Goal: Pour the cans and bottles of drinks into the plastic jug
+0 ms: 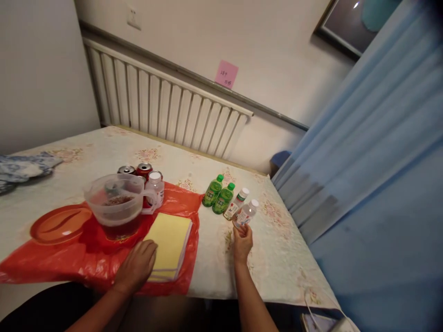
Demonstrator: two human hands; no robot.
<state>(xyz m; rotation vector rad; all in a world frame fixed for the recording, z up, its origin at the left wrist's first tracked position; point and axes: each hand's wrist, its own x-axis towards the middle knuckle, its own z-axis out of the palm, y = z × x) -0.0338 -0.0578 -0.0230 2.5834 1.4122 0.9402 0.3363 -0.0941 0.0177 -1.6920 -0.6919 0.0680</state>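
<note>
My right hand [242, 242] grips a small clear bottle with a white cap [246, 213], held at the right end of a row of small bottles on the table. Beside it stand another clear bottle [236, 203] and two green bottles [218, 193]. My left hand [136, 266] rests palm down, fingers curled, on the near corner of a yellow pad [170, 244] lying on a red plastic sheet [86, 258]. A clear jug holding dark liquid [116, 207] stands just beyond the pad.
Behind the jug are two drink cans [136, 169] and a white-capped bottle [155, 184]. A red lid [59, 224] lies left of the jug. Blue-white cloth [20, 168] sits at the far left. A radiator [162, 103] lines the wall; a blue curtain [374, 175] hangs at right.
</note>
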